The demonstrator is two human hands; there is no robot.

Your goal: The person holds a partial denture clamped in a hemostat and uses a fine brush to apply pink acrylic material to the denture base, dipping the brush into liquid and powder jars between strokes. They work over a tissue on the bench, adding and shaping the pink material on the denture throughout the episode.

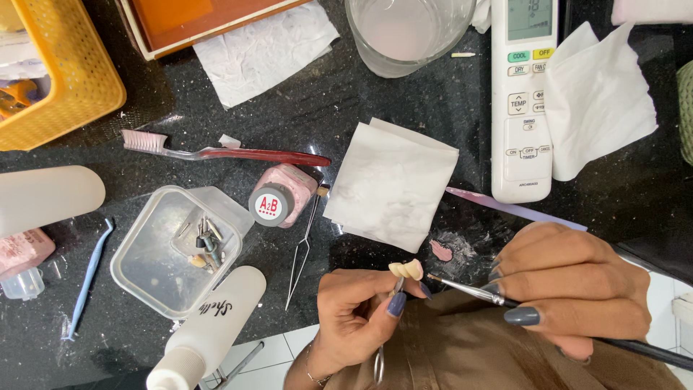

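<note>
while the left hand (357,310) pinches a thin metal holder, a little row of false teeth (406,269) sits at its tip, just above the black desk (404,94). the right hand (570,285) is curled tight around a thin paintbrush (469,290), its tip right beside the teeth. a folded white paper (390,184) and a small pink jar (281,195) lie near.

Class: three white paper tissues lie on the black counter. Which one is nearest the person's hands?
The folded square tissue in the middle, just above the left hand. The crumpled one and the one beside the remote control lie farther up.
</note>
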